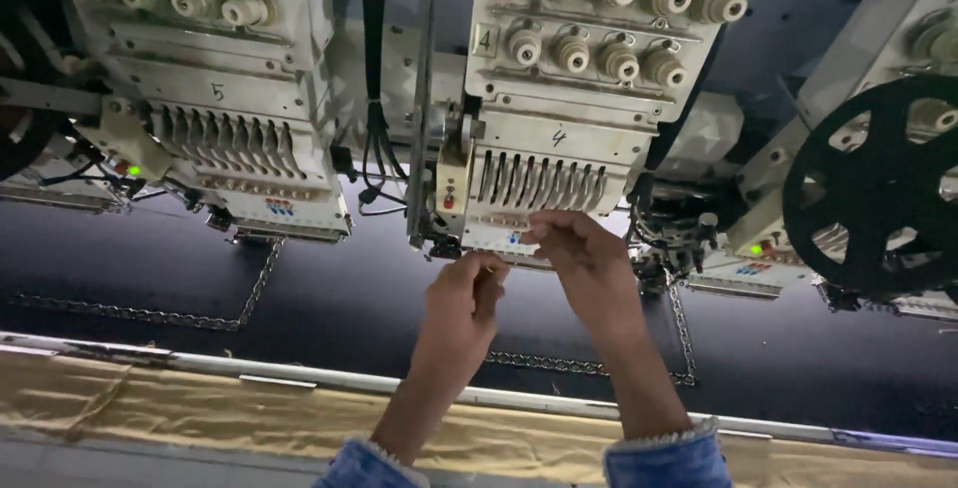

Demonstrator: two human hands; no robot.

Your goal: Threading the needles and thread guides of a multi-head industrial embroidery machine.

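Note:
Both my hands reach up to the lower front of the middle embroidery machine head (559, 139), a cream block with round tension knobs on top and a row of dark needle slots below. My left hand (461, 300) has its fingers pinched together just under the head's bottom edge. My right hand (579, 253) is pinched close beside it, fingertips at the base of the needle row. A thread between the fingers is too fine to make out. Denim cuffs show on both wrists at the bottom edge.
A second embroidery head (225, 99) stands to the left and part of a third to the right behind a black spoked reel (878, 184). Dark fabric (329, 288) with stitched chain-like borders lies stretched beneath. A metal rail (299, 378) and tan cloth (200, 413) run along the near edge.

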